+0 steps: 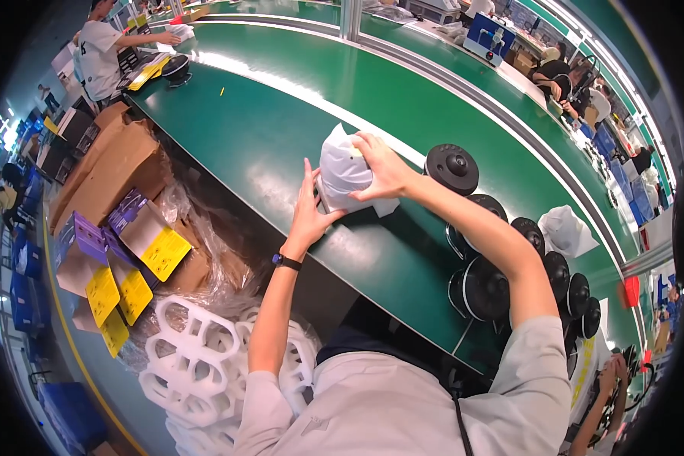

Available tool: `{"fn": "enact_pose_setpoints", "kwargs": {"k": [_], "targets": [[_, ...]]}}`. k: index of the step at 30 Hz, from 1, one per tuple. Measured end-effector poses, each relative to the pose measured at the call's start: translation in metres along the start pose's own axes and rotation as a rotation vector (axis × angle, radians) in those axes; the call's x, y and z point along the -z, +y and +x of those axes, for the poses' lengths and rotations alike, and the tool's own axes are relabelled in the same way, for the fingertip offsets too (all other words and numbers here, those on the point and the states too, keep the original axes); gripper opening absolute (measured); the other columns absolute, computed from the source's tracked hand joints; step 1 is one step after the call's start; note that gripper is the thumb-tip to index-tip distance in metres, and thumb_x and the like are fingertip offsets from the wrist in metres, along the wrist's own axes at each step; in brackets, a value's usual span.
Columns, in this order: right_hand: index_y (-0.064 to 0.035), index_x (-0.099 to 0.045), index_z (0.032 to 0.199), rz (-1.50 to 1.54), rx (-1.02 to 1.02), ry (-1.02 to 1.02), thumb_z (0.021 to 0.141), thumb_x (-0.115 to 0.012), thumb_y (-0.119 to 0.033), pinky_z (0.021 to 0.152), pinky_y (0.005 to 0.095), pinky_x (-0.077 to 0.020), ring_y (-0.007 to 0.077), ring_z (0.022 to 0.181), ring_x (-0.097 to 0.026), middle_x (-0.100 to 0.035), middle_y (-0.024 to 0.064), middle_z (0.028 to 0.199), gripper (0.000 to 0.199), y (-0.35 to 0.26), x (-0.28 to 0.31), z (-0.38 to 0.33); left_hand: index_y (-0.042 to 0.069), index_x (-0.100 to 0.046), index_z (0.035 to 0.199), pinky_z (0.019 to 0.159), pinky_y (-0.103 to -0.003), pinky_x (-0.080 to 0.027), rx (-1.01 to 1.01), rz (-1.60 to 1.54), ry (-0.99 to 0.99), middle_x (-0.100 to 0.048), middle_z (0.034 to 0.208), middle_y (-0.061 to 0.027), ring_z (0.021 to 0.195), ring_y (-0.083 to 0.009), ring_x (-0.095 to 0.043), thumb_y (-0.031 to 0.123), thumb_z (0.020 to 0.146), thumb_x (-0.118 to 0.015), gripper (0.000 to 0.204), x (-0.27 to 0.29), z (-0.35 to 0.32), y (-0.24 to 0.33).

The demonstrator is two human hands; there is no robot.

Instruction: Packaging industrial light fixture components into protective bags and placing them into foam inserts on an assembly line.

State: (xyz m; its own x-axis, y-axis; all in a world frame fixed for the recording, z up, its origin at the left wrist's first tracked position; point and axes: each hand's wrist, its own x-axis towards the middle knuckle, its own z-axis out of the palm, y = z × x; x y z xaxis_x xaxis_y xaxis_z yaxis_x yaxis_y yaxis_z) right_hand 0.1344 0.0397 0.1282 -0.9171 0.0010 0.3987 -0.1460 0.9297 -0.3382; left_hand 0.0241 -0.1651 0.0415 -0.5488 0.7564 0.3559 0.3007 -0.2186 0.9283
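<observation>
A rounded bundle in a thin white wrapping sheet (342, 171) stands on the green bench top in front of me; what is inside is hidden. My right hand (381, 169) grips its right side, with the fingers over the upper part and the thumb lower down. At the bundle's left side, my left hand (310, 213) has its fingers stretched upward and its thumb spread toward the bundle's base. Whether the left fingertips touch the wrapping I cannot tell. To the right, several black round devices with domed centres (452, 169) stand close to my right forearm.
Another white-wrapped bundle (567, 231) lies beyond the black devices. Open purple and yellow boxes (159, 247) sit left of the bench by a large brown carton (114, 171). White foam inserts (190, 349) are stacked at lower left. A co-worker (102, 53) stands at the bench's far left.
</observation>
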Motion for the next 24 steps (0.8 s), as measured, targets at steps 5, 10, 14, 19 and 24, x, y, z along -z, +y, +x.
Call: {"fn": "enact_pose_setpoints", "kwargs": {"k": [5,10,14,19,24], "targets": [[-0.0073,-0.04,0.143,-0.053,0.04,0.034,0.059,-0.087,-0.056,0.109,0.0571,-0.0412,0.0529,0.129,-0.045,-0.038,0.0371,0.144,0.108,0.009,-0.011,0.001,0.006,-0.01,0.162,0.115,-0.044,-0.04,-0.041,0.191,-0.017,-0.035,0.151,-0.0223,0.138,-0.0396,-0.042,0.005,0.067,-0.086,0.121,-0.005,0.004,0.01],[-0.0024,-0.041,0.142,-0.405,-0.101,0.023,0.071,-0.082,-0.057,0.117,0.0529,-0.0335,0.0497,0.139,-0.04,-0.034,0.0355,0.152,0.099,-0.049,0.016,-0.002,0.006,-0.014,0.162,0.111,-0.045,-0.041,-0.255,0.489,0.023,-0.034,0.152,-0.0242,0.134,-0.0405,-0.044,0.009,0.07,-0.086,0.117,0.007,-0.007,0.011],[-0.0026,-0.028,0.151,1.333,-0.091,0.645,0.099,-0.046,-0.06,0.12,0.0558,-0.0296,0.0427,0.14,-0.043,-0.041,0.0325,0.15,0.08,-0.09,0.153,-0.029,0.005,-0.039,0.152,0.098,-0.04,-0.049,-0.248,0.388,0.212,-0.052,0.142,-0.0179,0.122,-0.0321,-0.055,0.009,0.077,-0.083,0.087,-0.062,-0.039,0.112],[0.0051,-0.051,0.138,1.949,0.559,0.55,0.1,-0.028,-0.072,0.117,0.047,-0.0365,0.028,0.123,-0.058,-0.062,0.0176,0.13,0.089,-0.149,0.245,-0.072,0.003,-0.066,0.131,0.084,-0.029,-0.055,-0.032,-0.229,-0.557,-0.071,0.12,-0.0112,0.096,-0.0161,-0.07,0.0,0.086,-0.072,0.046,-0.135,-0.098,0.203],[-0.0074,-0.057,0.137,1.943,0.831,0.373,0.1,-0.018,-0.074,0.106,0.0408,-0.0437,0.0225,0.116,-0.06,-0.066,0.0094,0.119,0.086,-0.204,0.277,-0.119,0.003,-0.067,0.131,0.085,-0.026,-0.056,0.061,-0.505,-0.582,-0.075,0.113,-0.0094,0.092,-0.0114,-0.072,0.004,0.093,-0.07,0.038,-0.189,-0.099,0.235]]}}
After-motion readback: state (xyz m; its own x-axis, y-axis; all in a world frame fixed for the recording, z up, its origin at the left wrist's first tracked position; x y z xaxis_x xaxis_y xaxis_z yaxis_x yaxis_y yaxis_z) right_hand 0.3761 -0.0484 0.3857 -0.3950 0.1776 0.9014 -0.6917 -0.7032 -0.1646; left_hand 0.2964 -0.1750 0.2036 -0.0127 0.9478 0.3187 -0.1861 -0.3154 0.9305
